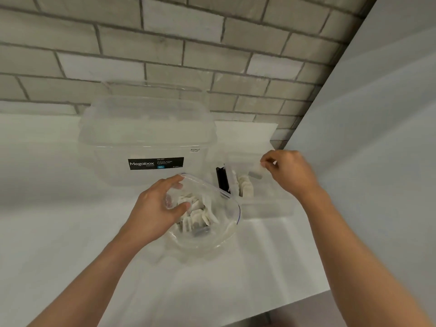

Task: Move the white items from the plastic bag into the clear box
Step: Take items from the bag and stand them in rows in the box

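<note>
Just above clear box point(271, 197), right hand point(287, 172) pinches white item point(258, 169).

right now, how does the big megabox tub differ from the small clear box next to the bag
The big tub is far larger than the small clear box. The tub looks to have its lid on; the small box is open, with a row of white items inside. The tub stands back by the tiled wall; the small box sits nearer, below the right hand. Both are clear plastic on the white counter.

Clear glossy plastic bag point(219, 234) & box point(266, 204); matt white counter point(47, 208); rough brick-look wall point(165, 43).
</note>
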Motion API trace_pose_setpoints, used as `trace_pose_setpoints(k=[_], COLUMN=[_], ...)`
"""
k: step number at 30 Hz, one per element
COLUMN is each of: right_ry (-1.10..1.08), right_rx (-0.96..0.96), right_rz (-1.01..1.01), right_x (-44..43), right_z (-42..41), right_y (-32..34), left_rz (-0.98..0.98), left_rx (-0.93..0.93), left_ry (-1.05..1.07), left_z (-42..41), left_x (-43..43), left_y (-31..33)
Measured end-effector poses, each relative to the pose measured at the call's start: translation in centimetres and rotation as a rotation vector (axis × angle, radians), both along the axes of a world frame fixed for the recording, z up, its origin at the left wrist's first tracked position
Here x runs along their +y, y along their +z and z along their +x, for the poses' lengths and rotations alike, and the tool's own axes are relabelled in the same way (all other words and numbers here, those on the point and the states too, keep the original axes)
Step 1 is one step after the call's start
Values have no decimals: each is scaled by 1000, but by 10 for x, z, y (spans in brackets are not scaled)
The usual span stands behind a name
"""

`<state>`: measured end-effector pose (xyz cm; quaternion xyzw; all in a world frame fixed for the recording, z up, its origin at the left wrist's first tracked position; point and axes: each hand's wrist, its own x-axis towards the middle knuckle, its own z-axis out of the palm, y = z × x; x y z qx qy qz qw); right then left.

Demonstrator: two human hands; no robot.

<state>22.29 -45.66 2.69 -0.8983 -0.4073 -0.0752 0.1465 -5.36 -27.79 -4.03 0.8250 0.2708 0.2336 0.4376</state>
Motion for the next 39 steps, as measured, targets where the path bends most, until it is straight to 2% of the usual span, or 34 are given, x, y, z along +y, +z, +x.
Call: trace_pose_setpoints(k=[5, 9, 25, 29, 33, 36, 39], right_ry=[83, 182, 175, 142, 103, 175, 336], right_rx=[229, 395, 354, 372, 372, 438, 601], right_rz=[-288, -398, -397, -322, 33, 298, 303], right_x=[5, 11, 27, 20, 3, -3, 11], right_z=[38, 54, 74, 70, 38, -23, -86], right_y=[-39, -62, -97, -83, -43, -12, -3], left_rz=[15, 18, 24, 24, 32, 58, 97], left_rx=[33, 51, 98, 103, 125, 141, 151], left_ry=[58, 106, 146, 134, 119, 88, 52], left_z=[9, 10, 20, 17, 12, 7, 4], left_x=[-6, -12, -19, -16, -11, -11, -12], left_y=[5, 3, 5, 7, 6, 3, 1])
